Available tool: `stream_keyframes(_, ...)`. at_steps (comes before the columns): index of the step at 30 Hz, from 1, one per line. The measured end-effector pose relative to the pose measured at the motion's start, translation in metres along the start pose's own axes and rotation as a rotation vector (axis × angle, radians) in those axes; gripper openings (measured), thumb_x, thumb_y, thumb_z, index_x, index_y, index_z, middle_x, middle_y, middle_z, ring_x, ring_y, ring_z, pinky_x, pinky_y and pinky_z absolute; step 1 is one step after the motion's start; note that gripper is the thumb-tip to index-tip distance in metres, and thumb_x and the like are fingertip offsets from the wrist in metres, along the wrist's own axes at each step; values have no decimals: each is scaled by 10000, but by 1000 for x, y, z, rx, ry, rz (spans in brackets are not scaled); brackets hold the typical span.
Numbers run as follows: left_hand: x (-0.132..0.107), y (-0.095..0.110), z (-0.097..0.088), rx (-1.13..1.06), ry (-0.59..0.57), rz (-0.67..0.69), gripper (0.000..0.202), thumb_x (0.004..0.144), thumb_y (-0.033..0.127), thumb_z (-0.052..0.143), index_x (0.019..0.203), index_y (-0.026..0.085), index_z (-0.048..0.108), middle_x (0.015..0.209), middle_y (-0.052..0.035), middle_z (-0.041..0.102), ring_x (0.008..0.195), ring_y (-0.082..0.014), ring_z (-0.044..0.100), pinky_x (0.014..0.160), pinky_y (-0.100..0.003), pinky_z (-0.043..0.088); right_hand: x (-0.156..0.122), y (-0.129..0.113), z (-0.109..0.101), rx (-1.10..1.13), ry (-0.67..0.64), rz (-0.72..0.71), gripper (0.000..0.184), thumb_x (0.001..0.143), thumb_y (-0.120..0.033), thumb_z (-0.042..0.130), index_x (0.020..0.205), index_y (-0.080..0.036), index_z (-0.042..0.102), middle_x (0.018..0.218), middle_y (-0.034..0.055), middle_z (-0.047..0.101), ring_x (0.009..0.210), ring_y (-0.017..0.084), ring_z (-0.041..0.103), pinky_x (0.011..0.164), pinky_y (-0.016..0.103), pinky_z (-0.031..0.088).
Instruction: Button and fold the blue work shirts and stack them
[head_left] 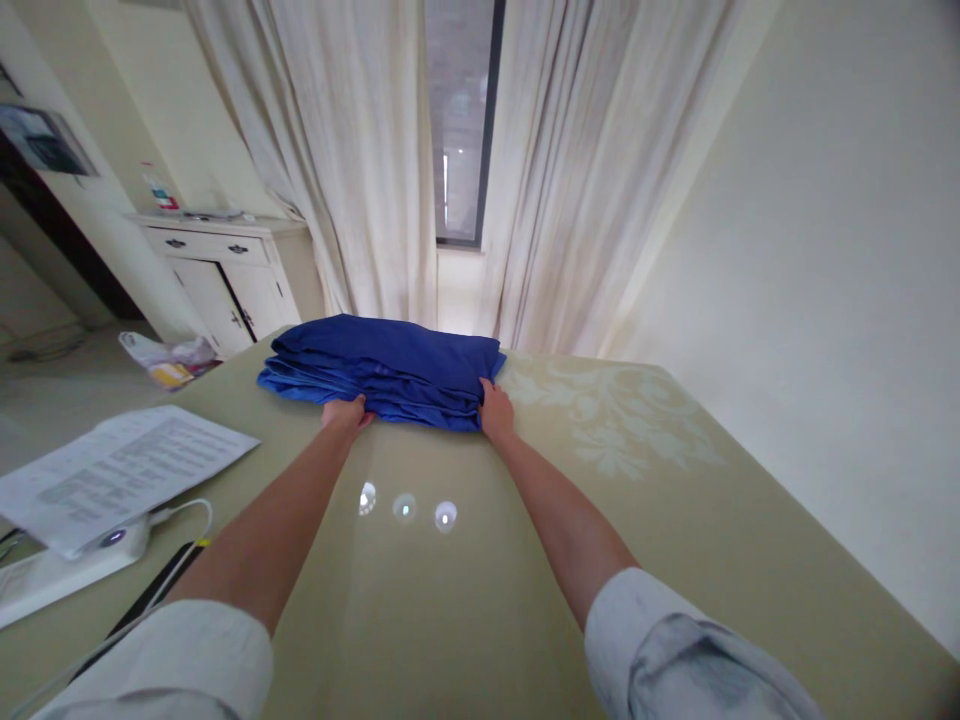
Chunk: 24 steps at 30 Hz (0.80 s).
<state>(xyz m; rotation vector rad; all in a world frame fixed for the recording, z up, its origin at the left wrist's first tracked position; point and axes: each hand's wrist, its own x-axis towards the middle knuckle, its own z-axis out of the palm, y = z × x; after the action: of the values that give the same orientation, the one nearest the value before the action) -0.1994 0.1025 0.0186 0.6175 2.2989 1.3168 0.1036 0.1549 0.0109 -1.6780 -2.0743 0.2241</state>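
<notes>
A folded bundle of blue cloth [390, 365] lies in several layers near the far edge of the table. At its near edge, my left hand [346, 414] grips the lower layers, thumb on top and the other fingers partly hidden by the fabric. My right hand [496, 411] is closed on the bundle's right end, with its fingertips against the folds. What garment or sheet the cloth is cannot be made out.
The glossy table [435, 620] reflects ceiling lights. On its left lie printed papers [127, 465], a white power strip [82, 575] with a cable, and a black flat object [150, 600]. Beyond stand curtains [360, 150] and a white cabinet [225, 265]; a wall [840, 300] rises at right.
</notes>
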Motion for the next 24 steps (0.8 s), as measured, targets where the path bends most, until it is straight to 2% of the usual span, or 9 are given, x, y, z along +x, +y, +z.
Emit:
stream_keyframes(2,-8,-2,-3,118,-1,2,230,880,357,741,937,140,694,837,-176,752,836,-350,784,688,-443,666,6,-3,-1,-4,-27,12,631,967,-55,370,1573,-178,493,1379,171,673,1255,280,638,1098,413,475)
stream_keyframes(4,-14,-3,-5,225,16,30,250,864,394,761,884,153,700,922,-227,765,1006,-410,764,827,-508,643,12,-5,0,0,-44,4,649,971,-32,328,1579,-192,492,1395,159,676,1263,268,644,1111,400,469)
stream_keyframes(7,-18,-2,-3,349,53,90,286,911,449,696,933,165,715,1144,-272,751,1192,-441,697,989,-569,560,20,-9,5,0,-51,-6,647,991,-51,314,1603,-196,464,1434,159,657,1284,265,642,1123,391,465)
stream_keyframes(10,-17,0,3,433,87,151,349,990,468,564,1015,157,720,1215,-270,736,1254,-425,664,1082,-585,470,28,-13,15,-10,-46,-9,663,991,-59,303,1625,-203,437,1421,154,667,1276,268,647,1118,401,477)
stream_keyframes(15,-12,0,11,505,140,158,474,1055,499,391,1130,144,696,1180,-248,754,1176,-399,702,1057,-565,453,48,-23,31,-21,-38,-13,691,985,-62,285,1654,-205,381,1445,145,648,1302,269,616,1124,413,476)
stream_keyframes(18,-13,1,13,515,182,144,500,1059,505,370,1224,124,649,1167,-244,761,1142,-390,719,1039,-543,458,54,-28,35,-33,-49,-23,688,993,-59,259,1654,-202,382,1485,148,614,1316,274,597,1128,417,467)
stream_keyframes(21,-17,2,12,490,205,142,497,1054,506,380,1246,116,622,1149,-240,769,1131,-391,724,1038,-537,456,53,-29,32,-58,-59,-27,679,994,-59,277,1654,-180,386,1520,180,571,1326,296,582,1125,446,460)
stream_keyframes(24,-19,4,10,430,213,145,448,1058,475,372,1212,144,631,1145,-222,776,1122,-378,731,1048,-536,450,54,-23,18,-81,-76,-50,685,962,-53,380,1635,-172,422,1558,186,527,1338,290,574,1123,424,458)
